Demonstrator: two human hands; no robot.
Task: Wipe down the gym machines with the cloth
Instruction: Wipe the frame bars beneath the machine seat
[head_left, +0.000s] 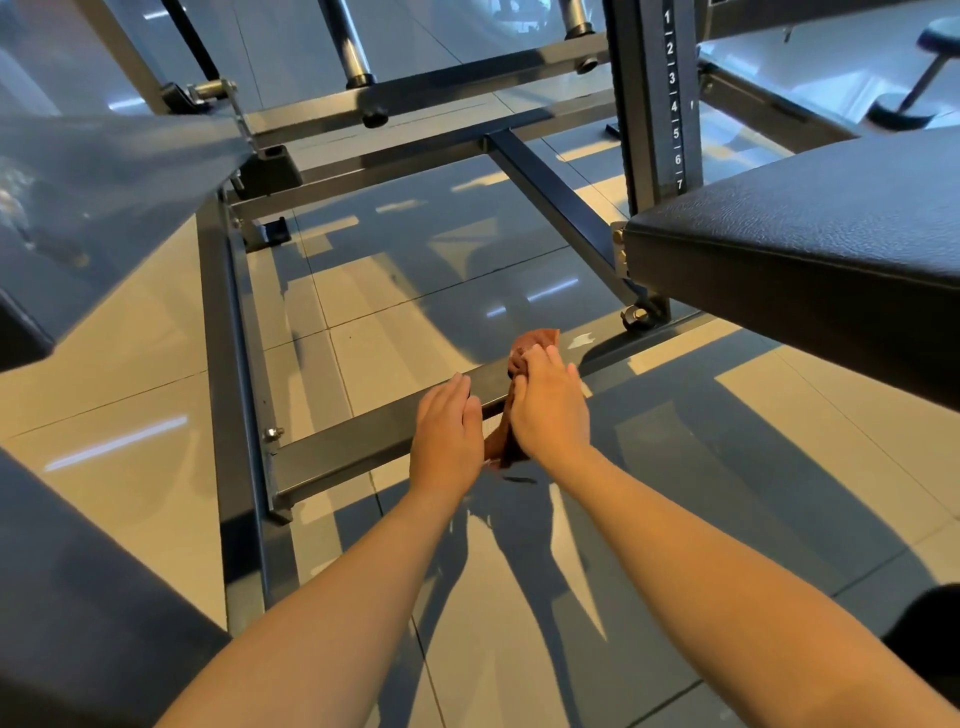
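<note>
Open floor (395, 291) beyond bar (358, 447) edge; left hand (447, 441) flat, right grip (550, 410) around cloth (535, 340).

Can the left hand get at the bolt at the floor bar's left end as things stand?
Probably yes: the left hand lies flat on the floor bar, and the stretch toward the bolt is bare.

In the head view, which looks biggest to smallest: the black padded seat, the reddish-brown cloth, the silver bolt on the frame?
1. Black padded seat, nearer the camera, which inflates it.
2. Reddish-brown cloth, partly hidden by the right hand.
3. Silver bolt on the grey frame bar.
</note>
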